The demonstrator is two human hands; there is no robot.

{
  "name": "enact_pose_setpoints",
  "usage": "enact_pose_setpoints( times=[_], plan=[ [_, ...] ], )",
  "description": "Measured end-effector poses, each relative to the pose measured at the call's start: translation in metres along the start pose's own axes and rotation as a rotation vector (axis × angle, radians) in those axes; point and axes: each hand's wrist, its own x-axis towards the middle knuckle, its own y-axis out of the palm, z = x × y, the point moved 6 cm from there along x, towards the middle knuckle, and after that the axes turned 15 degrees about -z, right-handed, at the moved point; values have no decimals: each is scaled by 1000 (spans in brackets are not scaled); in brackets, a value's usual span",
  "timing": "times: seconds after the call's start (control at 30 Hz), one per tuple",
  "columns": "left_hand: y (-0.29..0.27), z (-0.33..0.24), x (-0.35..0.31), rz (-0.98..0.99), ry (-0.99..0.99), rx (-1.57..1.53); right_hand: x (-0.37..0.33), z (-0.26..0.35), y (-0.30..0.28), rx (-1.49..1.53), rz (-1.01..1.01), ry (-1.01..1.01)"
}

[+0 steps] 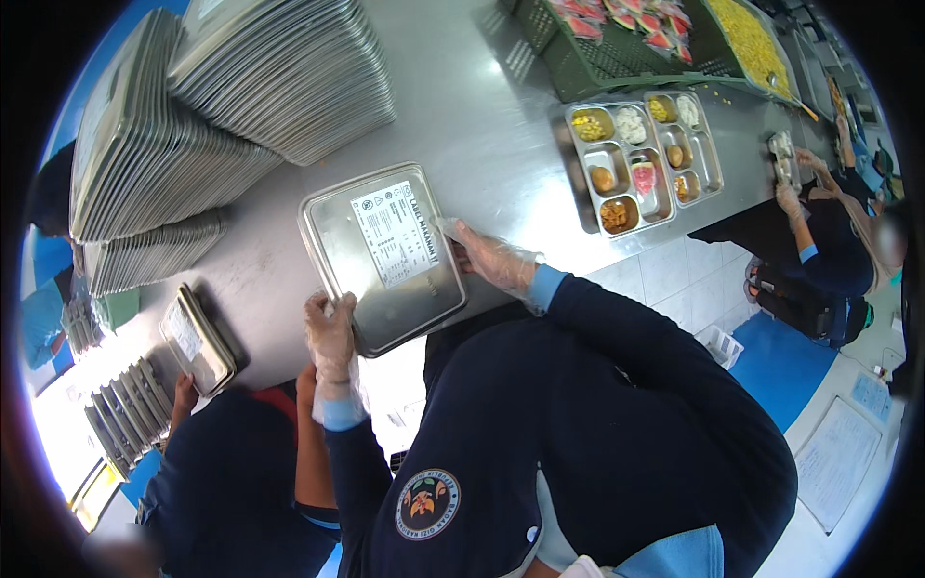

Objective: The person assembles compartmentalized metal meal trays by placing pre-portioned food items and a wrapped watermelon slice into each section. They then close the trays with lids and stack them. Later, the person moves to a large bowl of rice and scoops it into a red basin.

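Note:
A lidded metal food tray (332, 226) with a white printed label (393, 236) lies in front of me, reaching to the near edge of the steel table. My left hand (332, 337), in a clear plastic glove, grips its lower left edge, the thumb and fingers bent at the rim. On the opposite side my right hand (493, 258), gloved the same way, holds the right edge, some of its fingers hidden. To the right stand two uncovered compartment trays (641, 207) with corn, a white food, round brown pieces and orange-brown chunks; watermelon shows in one.
Tall stacks of metal lids (289, 87) rise at the back left. A green crate (602, 72) of wrapped watermelon and a pan of corn (747, 43) stand at the back right. People work on both sides; the left one touches another lidded tray (198, 337).

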Motion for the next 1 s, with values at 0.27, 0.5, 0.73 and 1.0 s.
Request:
enact_pose_setpoints(
  times=[0.27,0.5,0.73,1.0],
  plan=[
    [179,-99,-96,358,-94,-543,-23,31,-180,264,-604,-169],
    [424,-102,-128,488,297,135,-137,80,-391,432,-749,-418],
    [465,-59,-117,273,160,-144,-118,77,-447,107,-768,-458],
    [349,-51,-121,247,-128,-204,-51,60,-370,-596,-760,-328]
  ],
)
